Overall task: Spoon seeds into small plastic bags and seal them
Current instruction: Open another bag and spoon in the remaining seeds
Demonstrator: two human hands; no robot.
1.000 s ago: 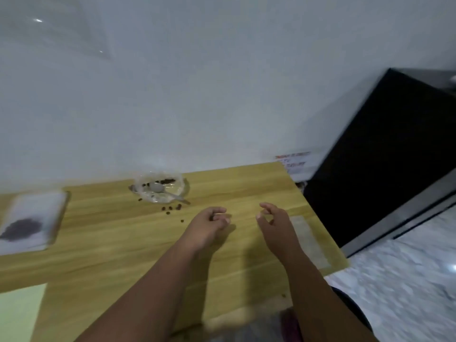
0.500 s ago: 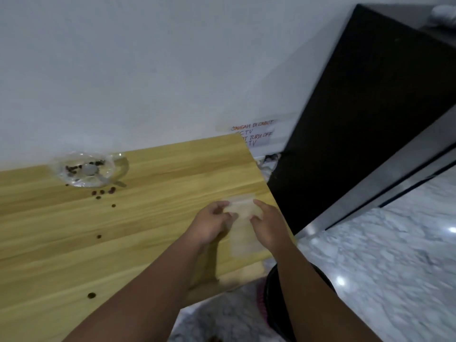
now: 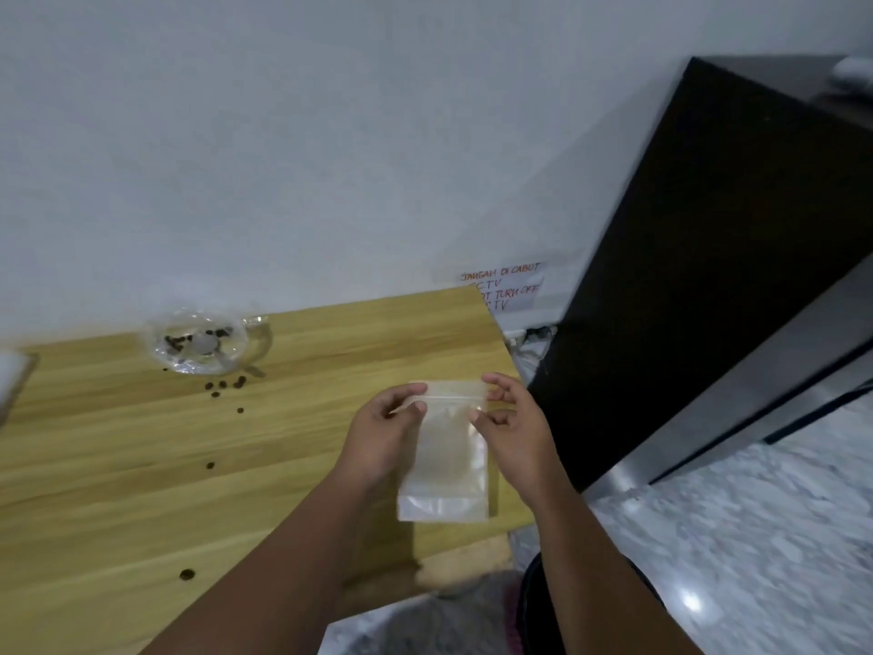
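Since the earlier frames, both hands have closed on the small clear zip-top plastic bag [image 3: 444,456] and raised it off the light wooden table [image 3: 118,465]. It now hangs upright between them, above the table's right front corner.

Hazards, as I judge them from my station:

1. Slip. The film looks smooth, and each grip covers only a top corner. A sharp pull to part the zip strip could free one corner, and the bag could drop past the table edge to the floor.
2. Spill. The shallow clear plastic dish [image 3: 198,347], holding dark seeds [image 3: 175,343] and a pale spoon [image 3: 205,343], stands well apart from the bag, at the back of the table by the wall. Loose seeds [image 3: 222,385] already lie just beside it. A long carry with a loaded spoon would add more.

Finger state: the left hand [image 3: 382,437] pinches the top left corner at the zip strip, thumb and forefinger together on the film. The right hand [image 3: 515,427] pinches the top right corner likewise, its other fingers curled. I cannot tell whether the bag's mouth is open. The bag appears empty.
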